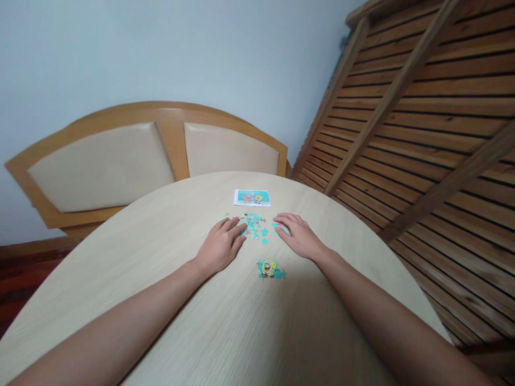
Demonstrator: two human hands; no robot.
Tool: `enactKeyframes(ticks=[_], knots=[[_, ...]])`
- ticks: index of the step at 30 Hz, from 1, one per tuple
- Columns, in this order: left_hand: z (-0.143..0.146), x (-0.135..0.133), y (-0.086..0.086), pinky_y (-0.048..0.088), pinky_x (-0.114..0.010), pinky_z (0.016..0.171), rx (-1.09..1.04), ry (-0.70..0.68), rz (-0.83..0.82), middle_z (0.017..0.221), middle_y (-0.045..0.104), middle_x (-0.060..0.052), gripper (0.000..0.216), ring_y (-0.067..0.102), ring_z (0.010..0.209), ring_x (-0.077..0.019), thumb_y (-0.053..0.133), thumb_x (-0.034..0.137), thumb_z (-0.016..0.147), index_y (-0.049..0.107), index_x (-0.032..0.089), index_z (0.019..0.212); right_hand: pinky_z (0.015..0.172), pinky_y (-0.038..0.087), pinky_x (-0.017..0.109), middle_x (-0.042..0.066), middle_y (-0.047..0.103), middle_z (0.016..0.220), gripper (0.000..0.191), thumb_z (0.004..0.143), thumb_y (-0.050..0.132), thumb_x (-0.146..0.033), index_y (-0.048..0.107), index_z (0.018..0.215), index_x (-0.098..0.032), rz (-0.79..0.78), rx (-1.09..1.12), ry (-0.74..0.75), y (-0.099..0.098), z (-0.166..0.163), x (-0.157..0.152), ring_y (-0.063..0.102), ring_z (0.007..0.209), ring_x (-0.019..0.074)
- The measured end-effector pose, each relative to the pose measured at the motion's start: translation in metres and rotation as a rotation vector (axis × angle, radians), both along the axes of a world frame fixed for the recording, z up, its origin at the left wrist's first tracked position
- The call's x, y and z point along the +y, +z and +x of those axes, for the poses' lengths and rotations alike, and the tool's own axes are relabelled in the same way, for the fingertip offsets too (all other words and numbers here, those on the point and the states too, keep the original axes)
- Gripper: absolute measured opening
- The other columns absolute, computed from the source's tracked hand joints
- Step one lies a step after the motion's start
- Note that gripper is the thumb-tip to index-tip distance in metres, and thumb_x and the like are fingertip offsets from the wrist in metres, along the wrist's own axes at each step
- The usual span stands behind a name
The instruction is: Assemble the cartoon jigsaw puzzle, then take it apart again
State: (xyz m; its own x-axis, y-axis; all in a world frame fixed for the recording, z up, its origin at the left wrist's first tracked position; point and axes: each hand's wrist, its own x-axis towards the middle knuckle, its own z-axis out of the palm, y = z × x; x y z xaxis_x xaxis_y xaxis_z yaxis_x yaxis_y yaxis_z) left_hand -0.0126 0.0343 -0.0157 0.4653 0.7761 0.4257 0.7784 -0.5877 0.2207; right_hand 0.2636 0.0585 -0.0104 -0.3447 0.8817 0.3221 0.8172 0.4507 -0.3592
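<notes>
My left hand lies flat on the pale wooden table, fingers stretched toward a small heap of loose turquoise puzzle pieces. My right hand rests flat on the other side of the heap, fingertips touching its right edge. Neither hand holds anything. A joined cluster of pieces showing a yellow cartoon figure sits nearer to me, between my wrists. A small reference picture card lies beyond the heap.
A wooden headboard with two beige padded panels leans against the pale wall behind the table. A slatted wooden bed frame stands tilted on the right, close to the table's right edge.
</notes>
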Motion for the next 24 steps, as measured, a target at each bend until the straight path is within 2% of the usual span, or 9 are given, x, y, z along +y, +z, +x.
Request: enactKeyframes(ticks=[3, 7, 11, 15, 19, 24], knots=[[0.002, -0.004, 0.002, 0.038, -0.057, 0.114, 0.038, -0.051, -0.022, 0.146, 0.054, -0.013, 0.039, 0.044, 0.139, -0.0316, 0.047, 0.039, 0.103, 0.063, 0.020, 0.133, 0.111, 0.037, 0.049, 0.010, 0.060, 0.141, 0.041, 0.101, 0.046, -0.041, 0.060, 0.135, -0.023, 0.033, -0.001, 0.094, 0.005, -0.002, -0.007, 0.050, 0.133, 0.0259], [0.005, -0.010, 0.010, 0.040, -0.054, 0.113, 0.069, -0.171, -0.043, 0.139, 0.060, -0.011, 0.036, 0.048, 0.134, -0.0297, 0.045, 0.037, 0.104, 0.064, 0.020, 0.130, 0.117, 0.025, 0.055, 0.007, 0.052, 0.151, 0.044, 0.102, 0.046, -0.041, 0.054, 0.143, -0.028, -0.015, -0.092, 0.280, 0.014, -0.011, -0.017, 0.040, 0.143, 0.0272], [0.008, -0.014, 0.016, 0.044, -0.049, 0.109, 0.066, -0.235, -0.063, 0.131, 0.064, -0.009, 0.031, 0.055, 0.125, -0.0261, 0.046, 0.033, 0.103, 0.066, 0.022, 0.125, 0.116, 0.027, 0.054, 0.006, 0.065, 0.137, 0.033, 0.100, 0.051, -0.037, 0.066, 0.127, -0.027, 0.002, -0.077, 0.281, 0.013, -0.017, -0.019, 0.048, 0.136, 0.0266], [0.007, -0.016, 0.013, 0.048, -0.051, 0.105, 0.045, -0.100, -0.034, 0.127, 0.066, -0.009, 0.027, 0.059, 0.120, -0.0271, 0.051, 0.032, 0.099, 0.065, 0.021, 0.120, 0.108, 0.038, 0.047, 0.006, 0.072, 0.120, 0.021, 0.096, 0.058, -0.030, 0.071, 0.110, -0.023, 0.091, 0.003, 0.198, 0.007, -0.017, -0.016, 0.058, 0.120, 0.0246], [0.005, -0.017, 0.007, 0.047, -0.054, 0.108, 0.039, 0.065, -0.006, 0.134, 0.062, -0.011, 0.034, 0.056, 0.125, -0.0297, 0.053, 0.032, 0.097, 0.060, 0.019, 0.127, 0.103, 0.041, 0.046, 0.006, 0.072, 0.115, 0.018, 0.093, 0.060, -0.028, 0.071, 0.107, -0.023, 0.092, 0.041, 0.139, 0.004, -0.017, -0.014, 0.059, 0.115, 0.0251], [0.004, -0.018, 0.004, 0.046, -0.052, 0.110, 0.042, 0.091, -0.001, 0.138, 0.058, -0.013, 0.034, 0.053, 0.129, -0.0306, 0.053, 0.031, 0.096, 0.059, 0.017, 0.126, 0.102, 0.043, 0.045, 0.007, 0.071, 0.116, 0.022, 0.089, 0.061, -0.022, 0.071, 0.109, -0.024, 0.046, 0.082, 0.111, 0.002, -0.015, -0.011, 0.058, 0.115, 0.0253]])
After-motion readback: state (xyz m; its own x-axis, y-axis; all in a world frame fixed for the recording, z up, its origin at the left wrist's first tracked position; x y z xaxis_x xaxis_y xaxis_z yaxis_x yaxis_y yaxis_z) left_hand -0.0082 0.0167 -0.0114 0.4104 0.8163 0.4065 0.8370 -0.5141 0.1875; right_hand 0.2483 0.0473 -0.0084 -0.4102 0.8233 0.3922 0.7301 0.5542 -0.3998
